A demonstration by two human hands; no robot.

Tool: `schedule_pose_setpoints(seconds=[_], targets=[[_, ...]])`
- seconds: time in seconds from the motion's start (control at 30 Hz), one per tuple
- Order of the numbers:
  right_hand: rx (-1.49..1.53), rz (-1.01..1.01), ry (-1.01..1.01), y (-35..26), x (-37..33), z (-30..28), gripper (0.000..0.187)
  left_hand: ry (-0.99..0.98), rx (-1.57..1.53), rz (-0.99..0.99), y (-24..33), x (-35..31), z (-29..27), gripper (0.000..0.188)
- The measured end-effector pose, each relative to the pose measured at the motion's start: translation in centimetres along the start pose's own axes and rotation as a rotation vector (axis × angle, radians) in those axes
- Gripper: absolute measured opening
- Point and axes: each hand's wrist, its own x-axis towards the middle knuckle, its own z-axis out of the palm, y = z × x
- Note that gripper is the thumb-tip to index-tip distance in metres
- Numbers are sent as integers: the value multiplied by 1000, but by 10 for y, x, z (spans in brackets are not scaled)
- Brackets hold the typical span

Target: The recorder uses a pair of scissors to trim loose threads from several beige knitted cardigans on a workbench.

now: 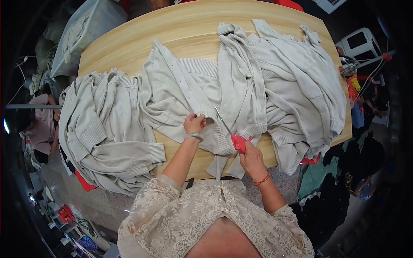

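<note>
So, your left hand (195, 124) pinches the cardigan (178, 92) by its rib (208, 113), body toward 11 o'clock; your right hand (253, 159) grips scissors (239, 142) pointing 11 o'clock, tip just beside the rib, left hand's 2 o'clock.

Wide fisheye head view, facing steeply down, wooden table (129, 47) close below

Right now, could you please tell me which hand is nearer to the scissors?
Right: the right hand grips the scissors by their red handle. The left hand is off to the left of the blades, at the ribbed edge of a pale cardigan.
</note>
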Motion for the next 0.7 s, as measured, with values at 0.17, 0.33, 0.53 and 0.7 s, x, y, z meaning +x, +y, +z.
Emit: schedule_pose_setpoints(seconds=[0.17,0.33,0.53,0.7], targets=[[-193,13,97,9,-2,-17,27,-207,199,666,-2,-7,24,31],[-55,105,200,26,-1,-30,34,-427,1109,1452,15,-26,66,38],[-30,40,76,25,6,-45,30,-450,1186,1412,-5,17,51,49],[-32,49,-101,36,14,-43,23,-407,1304,1425,-14,23,46,47]])
